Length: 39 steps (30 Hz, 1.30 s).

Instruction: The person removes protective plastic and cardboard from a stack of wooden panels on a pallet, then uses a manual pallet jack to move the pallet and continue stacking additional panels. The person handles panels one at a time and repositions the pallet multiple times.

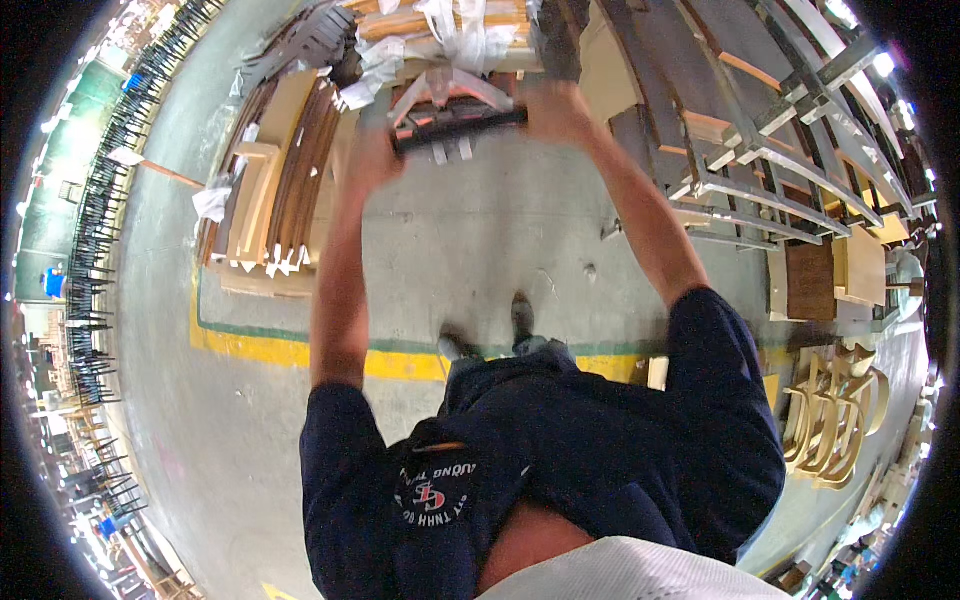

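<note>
Over at the far left, well apart from the long, straight black bar [460, 130], stands a row of dark, thin-legged pieces [95, 260]. Nearer, just left of the bar, lies a stack of long brown wooden boards [300, 170]. A painted yellow floor line [260, 347] runs on the person's side of the bar. At the bar's left end is the person's bare left hand [375, 165], which looks closed round it, though blur hides the separate fingers. The bar itself spans the gap between the hands, in front of a pale A-shaped bracket [450, 88] with reddish parts about it; crumpled, whitish plastic film [470, 35] over wooden pieces lies beyond. The bare right hand [560, 112] seems wrapped round the right end, as blurred as the other. Both arms reach out well ahead of the body, so I take the step in hand to be handling the bar from both ends; the next move, I'd judge, calls for even force from both hands and care for the boards on the left. Right of the bar leans a grey metal rack [760, 190], and farther right lie curved, pale wooden parts [830, 415].
</note>
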Each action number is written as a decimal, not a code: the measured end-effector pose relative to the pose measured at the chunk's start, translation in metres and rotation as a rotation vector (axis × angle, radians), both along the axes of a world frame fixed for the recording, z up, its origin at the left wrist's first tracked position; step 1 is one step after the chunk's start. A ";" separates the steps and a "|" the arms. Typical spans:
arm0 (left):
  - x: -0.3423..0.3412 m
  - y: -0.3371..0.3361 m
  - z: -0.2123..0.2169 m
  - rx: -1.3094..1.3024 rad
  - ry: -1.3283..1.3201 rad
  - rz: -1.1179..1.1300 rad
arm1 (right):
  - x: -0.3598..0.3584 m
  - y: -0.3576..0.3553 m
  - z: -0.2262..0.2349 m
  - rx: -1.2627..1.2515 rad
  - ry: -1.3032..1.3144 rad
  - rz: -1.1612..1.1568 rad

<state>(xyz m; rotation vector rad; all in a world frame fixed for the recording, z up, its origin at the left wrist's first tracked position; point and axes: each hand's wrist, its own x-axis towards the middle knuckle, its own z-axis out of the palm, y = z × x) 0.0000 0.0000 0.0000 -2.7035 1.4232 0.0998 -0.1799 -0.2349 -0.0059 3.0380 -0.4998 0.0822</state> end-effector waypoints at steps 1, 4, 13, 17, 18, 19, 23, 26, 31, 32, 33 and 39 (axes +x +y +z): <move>0.012 -0.014 0.007 -0.038 -0.047 0.006 | 0.012 -0.012 0.004 -0.002 -0.091 0.042; -0.004 0.021 -0.072 -0.221 -0.105 -0.066 | -0.031 0.005 -0.076 -0.001 -0.380 0.044; -0.135 0.183 -0.285 0.305 0.651 -0.157 | -0.133 0.154 -0.255 0.697 0.841 -0.003; -0.033 0.089 -0.159 0.186 0.284 -0.143 | -0.074 0.061 -0.116 0.392 0.367 0.049; 0.000 0.064 -0.125 0.018 0.304 -0.121 | -0.055 0.044 -0.090 0.189 -0.008 0.039; 0.035 0.028 -0.091 -0.196 0.339 -0.154 | -0.024 0.026 -0.071 0.053 -0.092 -0.017; 0.006 0.041 -0.095 -0.163 0.223 -0.070 | -0.045 0.041 -0.094 0.051 -0.172 -0.069; -0.098 0.125 -0.203 -0.118 0.044 -0.026 | -0.117 0.131 -0.200 0.134 -0.163 -0.223; -0.145 0.194 -0.296 0.216 0.554 -0.203 | -0.163 0.198 -0.287 0.516 0.580 0.001; -0.125 0.180 -0.284 0.330 0.657 -0.223 | -0.152 0.180 -0.275 0.513 0.664 -0.072; -0.107 0.169 -0.260 0.143 0.563 -0.252 | -0.143 0.149 -0.246 0.619 0.633 -0.024; -0.006 0.085 -0.077 -0.253 0.295 -0.399 | -0.058 0.071 -0.067 0.246 0.021 -0.199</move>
